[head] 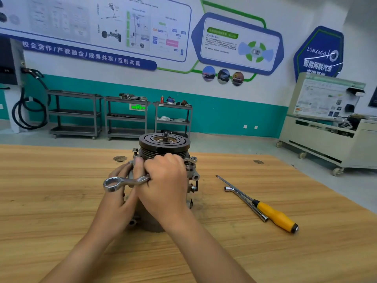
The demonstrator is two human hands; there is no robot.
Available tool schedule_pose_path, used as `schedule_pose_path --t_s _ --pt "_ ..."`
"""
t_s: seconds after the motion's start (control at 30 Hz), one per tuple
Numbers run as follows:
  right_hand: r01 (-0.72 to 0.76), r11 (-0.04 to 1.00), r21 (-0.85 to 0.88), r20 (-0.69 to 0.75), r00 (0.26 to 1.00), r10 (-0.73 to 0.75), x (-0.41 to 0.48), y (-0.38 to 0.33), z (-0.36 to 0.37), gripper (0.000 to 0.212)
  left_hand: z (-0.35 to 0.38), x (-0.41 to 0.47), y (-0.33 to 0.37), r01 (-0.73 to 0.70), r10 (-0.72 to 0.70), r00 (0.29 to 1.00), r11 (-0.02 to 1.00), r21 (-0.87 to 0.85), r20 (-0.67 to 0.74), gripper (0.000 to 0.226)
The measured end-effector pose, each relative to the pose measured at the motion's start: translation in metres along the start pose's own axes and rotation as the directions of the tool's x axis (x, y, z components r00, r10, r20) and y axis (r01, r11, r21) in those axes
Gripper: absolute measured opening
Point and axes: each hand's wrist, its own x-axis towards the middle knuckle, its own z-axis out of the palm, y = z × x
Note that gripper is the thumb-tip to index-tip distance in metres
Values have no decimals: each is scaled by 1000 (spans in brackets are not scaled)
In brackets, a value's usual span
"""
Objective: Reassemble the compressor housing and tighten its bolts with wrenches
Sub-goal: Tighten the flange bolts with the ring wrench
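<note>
The compressor (164, 146) stands upright on the wooden table (61, 201), its dark grooved pulley on top with a threaded shaft sticking up. Bolt heads show at its upper left (135, 150) and upper right (193, 159). My right hand (166, 180) is wrapped around the shank of a silver ring wrench (122, 181), whose free ring end points left; its far end is hidden under my fingers against the housing. My left hand (122, 193) presses on the left side of the compressor body, thumb up near the pulley. The lower housing is mostly hidden by both hands.
To the right on the table lie an L-shaped socket wrench (244, 202) and a screwdriver with a yellow handle (273, 214), side by side. Beyond the table stand grey shelf carts (126, 117) against the wall and a wheeled training bench (326, 139) at right.
</note>
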Motion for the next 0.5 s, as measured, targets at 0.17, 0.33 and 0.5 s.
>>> schedule_pose_path --t_s 0.17,0.33,0.5 --pt "-66 943 326 1 998 69 21 12 -33 46 -2 0 -7 40 -39 999 999 37 -10 42" --pt "-150 192 970 37 870 493 72 16 -75 42 -1 0 -7 38 -37 999 998 41 -19 47" --pt "-253 -106 962 269 800 535 108 60 -83 44 4 -4 -8 27 -26 999 999 23 -41 50"
